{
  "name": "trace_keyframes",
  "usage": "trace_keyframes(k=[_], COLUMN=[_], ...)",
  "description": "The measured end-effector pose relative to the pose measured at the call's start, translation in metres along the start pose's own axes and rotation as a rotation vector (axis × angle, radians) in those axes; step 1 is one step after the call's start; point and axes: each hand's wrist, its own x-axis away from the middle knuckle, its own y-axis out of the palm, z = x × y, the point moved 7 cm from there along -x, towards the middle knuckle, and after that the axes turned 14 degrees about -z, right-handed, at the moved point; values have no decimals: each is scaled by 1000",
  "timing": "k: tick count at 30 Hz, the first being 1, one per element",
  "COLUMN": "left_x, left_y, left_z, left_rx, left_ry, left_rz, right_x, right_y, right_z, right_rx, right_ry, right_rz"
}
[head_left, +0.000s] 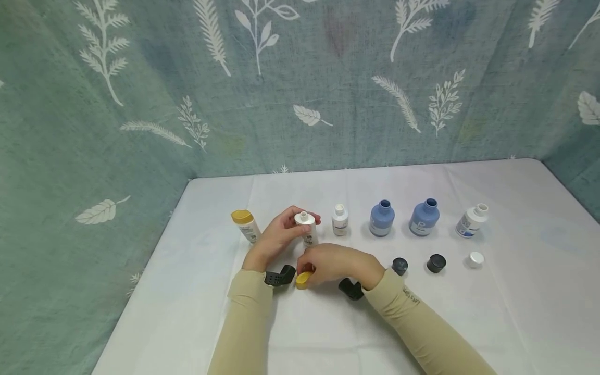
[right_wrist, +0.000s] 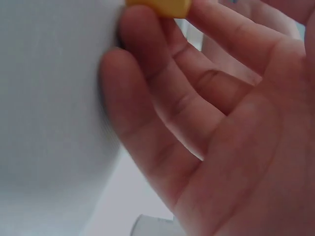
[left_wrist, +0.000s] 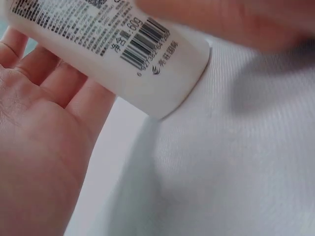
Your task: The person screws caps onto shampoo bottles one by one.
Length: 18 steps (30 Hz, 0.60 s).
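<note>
In the head view, my left hand (head_left: 277, 233) grips a white bottle (head_left: 308, 237) with its thumb in front and fingers behind. The bottle's small nozzle is bare at the top. Its back label with a barcode faces the left wrist camera, where the white bottle (left_wrist: 147, 73) leans close over the cloth. My right hand (head_left: 335, 263) pinches a yellow cap (head_left: 302, 280) at the tabletop, just nearer than the bottle. In the right wrist view, the yellow cap (right_wrist: 160, 7) shows at the fingertips, and the lower fingers lie against the white cloth.
Left of my left hand stands a white bottle with a yellow cap (head_left: 247, 226). To the right are a small white bottle (head_left: 339, 221), two blue bottles (head_left: 382, 219) and another white bottle (head_left: 471, 221). Nearer lie two black caps (head_left: 436, 263) and a white cap (head_left: 475, 259).
</note>
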Motion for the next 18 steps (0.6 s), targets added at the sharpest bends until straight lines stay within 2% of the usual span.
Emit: trace_keyframes(k=[4,7,11,15,18], left_x=[2,2,2,4,7], left_y=[0,-2,-2,-4,-8], left_z=[8,10,9,9,9], left_rx=[-13,2,22,17,21], left_ry=[16,33,50,70,83], left_rz=[32,59,70,75,105], right_x=[8,15,24,31,32], right_y=[-8,-16,-30,-45,-51], right_z=[7,11,7,0,-1], right_rx=[-26,-36,-99,-191,-219], right_ry=[52,68,-12,-98,-119], right_rz=[-14,17,109,245,316])
